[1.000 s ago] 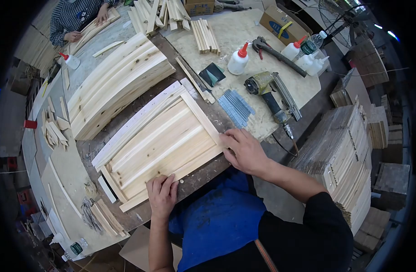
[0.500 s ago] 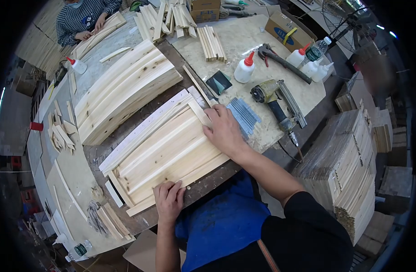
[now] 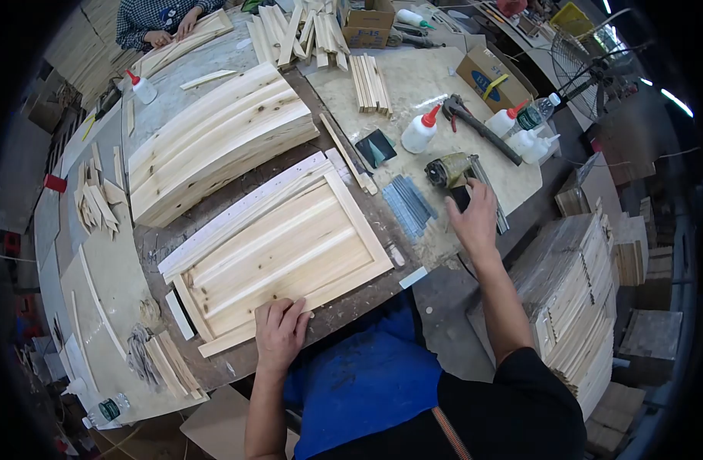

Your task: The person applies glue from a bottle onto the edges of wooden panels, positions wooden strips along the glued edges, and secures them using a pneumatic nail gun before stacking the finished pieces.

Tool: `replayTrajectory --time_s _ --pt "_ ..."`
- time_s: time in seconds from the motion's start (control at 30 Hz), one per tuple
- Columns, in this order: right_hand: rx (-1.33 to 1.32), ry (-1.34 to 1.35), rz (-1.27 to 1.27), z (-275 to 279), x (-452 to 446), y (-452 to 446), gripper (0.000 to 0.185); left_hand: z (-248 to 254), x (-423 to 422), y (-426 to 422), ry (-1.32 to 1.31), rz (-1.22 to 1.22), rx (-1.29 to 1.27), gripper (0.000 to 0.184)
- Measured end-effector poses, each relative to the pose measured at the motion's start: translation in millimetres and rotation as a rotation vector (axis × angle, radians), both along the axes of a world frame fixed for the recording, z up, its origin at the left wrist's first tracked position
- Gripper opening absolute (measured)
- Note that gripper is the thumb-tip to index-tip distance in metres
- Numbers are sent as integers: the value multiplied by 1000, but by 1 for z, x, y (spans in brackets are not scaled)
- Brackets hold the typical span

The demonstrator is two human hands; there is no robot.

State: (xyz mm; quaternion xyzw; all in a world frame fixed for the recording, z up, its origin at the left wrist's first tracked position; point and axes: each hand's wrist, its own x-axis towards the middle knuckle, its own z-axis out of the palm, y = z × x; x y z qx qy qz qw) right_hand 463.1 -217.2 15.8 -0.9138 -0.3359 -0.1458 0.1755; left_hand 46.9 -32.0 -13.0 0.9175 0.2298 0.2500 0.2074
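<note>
A framed wooden panel with a curved upper side lies flat on the dark work board in front of me. My left hand has its fingers curled over the panel's near rail, gripping that edge. Off to the right, my right hand is wrapped around the black handle of a nail gun, which lies on the table. The hand hides much of the handle. Beside it are strips of nails or staples. A pale lath borders the panel's curved far side.
Behind the panel stands a stack of curved boards. A glue bottle, pincers and a cardboard box lie further back. Stacked boards stand at right. Another person's hands rest on wood at the far left.
My right hand has left the panel's right-hand end and moved right onto the nail gun. My left hand remains on the near rail. The view has shifted slightly.
</note>
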Motion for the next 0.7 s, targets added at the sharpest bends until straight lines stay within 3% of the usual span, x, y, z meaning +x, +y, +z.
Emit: replayTrajectory --time_s 0.3,0.43,0.53,0.57,0.63,0.7 --pt "-167 440 -95 7 39 4 81 -1 7 -4 26 -45 29 37" --pt "-74 235 103 12 68 0 61 -3 14 -1 -10 -90 33 36" --pt "-142 671 -69 94 49 19 45 0 13 2 -24 -105 2 36" --pt "-152 672 -80 107 42 23 45 1 12 3 -19 -102 5 35" --pt "65 1017 72 124 26 42 15 1 14 2 -12 -104 15 35" --pt "117 1194 171 131 6 72 11 -1 15 2 -20 -110 10 35"
